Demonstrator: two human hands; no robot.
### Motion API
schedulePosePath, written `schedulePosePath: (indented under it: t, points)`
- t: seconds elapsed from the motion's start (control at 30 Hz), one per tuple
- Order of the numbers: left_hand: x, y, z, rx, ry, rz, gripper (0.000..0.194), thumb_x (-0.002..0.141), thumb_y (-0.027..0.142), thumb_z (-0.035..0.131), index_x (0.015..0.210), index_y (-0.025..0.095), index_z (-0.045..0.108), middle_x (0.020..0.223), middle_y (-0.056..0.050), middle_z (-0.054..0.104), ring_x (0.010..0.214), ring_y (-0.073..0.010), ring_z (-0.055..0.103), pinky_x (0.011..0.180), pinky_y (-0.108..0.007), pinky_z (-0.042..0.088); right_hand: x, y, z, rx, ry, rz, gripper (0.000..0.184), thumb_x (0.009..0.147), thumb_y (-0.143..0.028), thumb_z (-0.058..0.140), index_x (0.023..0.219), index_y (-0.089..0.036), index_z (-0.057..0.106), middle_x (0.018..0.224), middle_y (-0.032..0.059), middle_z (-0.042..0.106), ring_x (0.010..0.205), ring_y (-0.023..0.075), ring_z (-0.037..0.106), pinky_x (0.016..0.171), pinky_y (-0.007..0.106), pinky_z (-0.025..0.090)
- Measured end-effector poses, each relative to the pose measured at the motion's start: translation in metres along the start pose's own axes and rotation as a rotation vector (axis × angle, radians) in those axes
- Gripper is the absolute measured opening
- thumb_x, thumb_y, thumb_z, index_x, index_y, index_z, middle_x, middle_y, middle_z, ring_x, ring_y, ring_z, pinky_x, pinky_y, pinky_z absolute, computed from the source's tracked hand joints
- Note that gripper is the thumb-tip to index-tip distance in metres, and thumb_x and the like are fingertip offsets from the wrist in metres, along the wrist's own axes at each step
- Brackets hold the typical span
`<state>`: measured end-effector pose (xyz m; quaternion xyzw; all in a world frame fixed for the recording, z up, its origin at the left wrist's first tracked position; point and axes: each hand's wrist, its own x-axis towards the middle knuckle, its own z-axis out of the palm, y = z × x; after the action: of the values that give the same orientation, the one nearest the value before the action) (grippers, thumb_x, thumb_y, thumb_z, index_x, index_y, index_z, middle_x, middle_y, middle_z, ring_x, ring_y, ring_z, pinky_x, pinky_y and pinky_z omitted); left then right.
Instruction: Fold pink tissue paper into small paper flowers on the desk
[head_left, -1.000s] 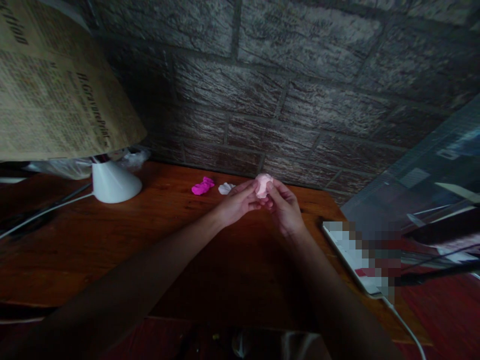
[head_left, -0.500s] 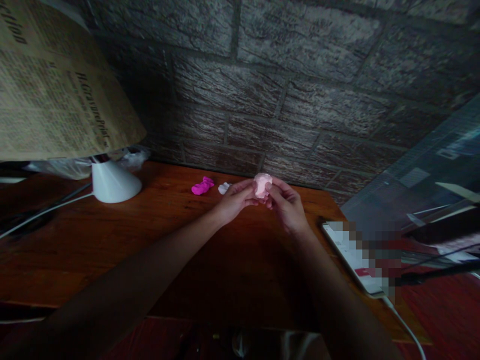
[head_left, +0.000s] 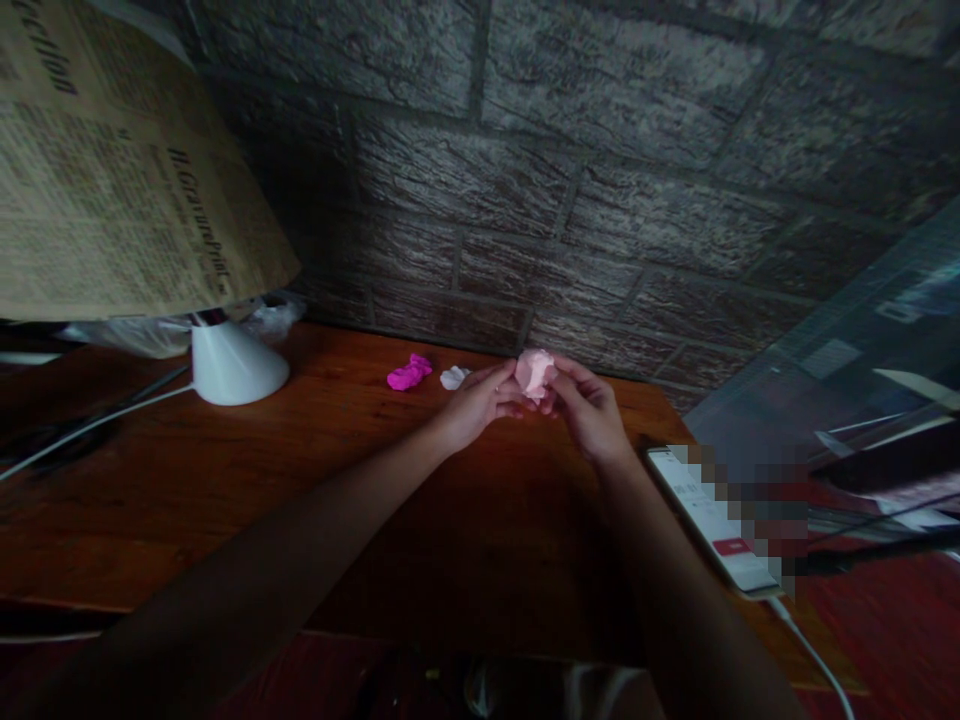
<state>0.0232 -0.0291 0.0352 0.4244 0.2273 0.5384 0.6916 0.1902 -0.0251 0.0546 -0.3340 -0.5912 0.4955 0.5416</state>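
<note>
Both my hands meet over the far side of a wooden table (head_left: 225, 480). My left hand (head_left: 480, 405) and my right hand (head_left: 589, 410) pinch a pale pink soft lump (head_left: 535, 372) between their fingertips, holding it just above the tabletop. A bright magenta lump (head_left: 409, 373) lies on the table to the left of my hands. A small white lump (head_left: 453, 377) lies between the magenta lump and my left hand.
A white lamp base (head_left: 236, 365) with a newspaper-print shade (head_left: 112, 190) stands at the left, its cable (head_left: 82, 428) trailing left. A phone (head_left: 712, 520) with a charging cable lies at the right. A brick wall (head_left: 600, 200) closes the back.
My hands with the pink lump have shifted slightly right, and the fingers have worked the lump a little. The other lumps have not moved.
</note>
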Motion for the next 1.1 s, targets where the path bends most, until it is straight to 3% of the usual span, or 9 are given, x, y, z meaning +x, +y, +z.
schedulePosePath:
  t: [0.23, 0.4, 0.57, 0.73, 1.1]
  points:
    - [0.0014, 0.0003, -0.0031, -0.022, 0.001, -0.013, 0.036, 0.075, 0.047, 0.082, 0.087, 0.016, 0.07, 0.078, -0.006, 0.076, 0.07, -0.0153, 0.069, 0.068, -0.028, 0.049, -0.0017, -0.0011, 0.0005, 0.038, 0.008, 0.026, 0.034, 0.076, -0.047, 0.082, 0.096, -0.02, 0.077, 0.055, -0.0046, 0.062, 0.046, 0.0083, 0.053, 0.046, 0.021, 0.038]
    - [0.0012, 0.002, -0.0025, -0.034, 0.025, -0.047, 0.028, 0.079, 0.041, 0.078, 0.084, 0.016, 0.069, 0.073, -0.005, 0.074, 0.066, -0.0149, 0.067, 0.069, -0.029, 0.05, -0.0025, -0.0031, 0.0019, 0.044, 0.021, 0.053, 0.038, 0.071, -0.05, 0.085, 0.092, -0.02, 0.076, 0.052, -0.0052, 0.061, 0.044, 0.0088, 0.053, 0.045, 0.021, 0.038]
    - [0.0027, 0.0001, -0.0037, -0.035, 0.021, -0.068, 0.029, 0.079, 0.044, 0.075, 0.083, 0.015, 0.07, 0.074, -0.007, 0.073, 0.069, -0.0171, 0.067, 0.069, -0.031, 0.049, -0.0031, -0.003, 0.0038, 0.061, -0.019, 0.043, 0.035, 0.078, -0.055, 0.078, 0.079, -0.02, 0.075, 0.054, -0.0031, 0.062, 0.045, 0.0078, 0.054, 0.044, 0.02, 0.038]
    - [0.0035, -0.0014, -0.0043, -0.045, -0.005, -0.066, 0.04, 0.077, 0.054, 0.077, 0.091, 0.016, 0.072, 0.081, -0.008, 0.076, 0.071, -0.0172, 0.067, 0.071, -0.032, 0.05, -0.0024, -0.0011, 0.0045, 0.053, -0.007, 0.06, 0.031, 0.077, -0.051, 0.079, 0.084, -0.021, 0.077, 0.053, -0.0033, 0.062, 0.045, 0.0078, 0.053, 0.044, 0.02, 0.037]
    - [0.0017, 0.0001, -0.0049, 0.015, -0.009, 0.022, 0.034, 0.073, 0.045, 0.084, 0.09, 0.017, 0.076, 0.078, -0.006, 0.075, 0.067, -0.0139, 0.066, 0.068, -0.029, 0.05, -0.0028, -0.0008, 0.0047, 0.045, 0.011, 0.078, 0.031, 0.073, -0.052, 0.08, 0.083, -0.022, 0.078, 0.053, -0.0036, 0.06, 0.044, 0.0075, 0.05, 0.043, 0.02, 0.035]
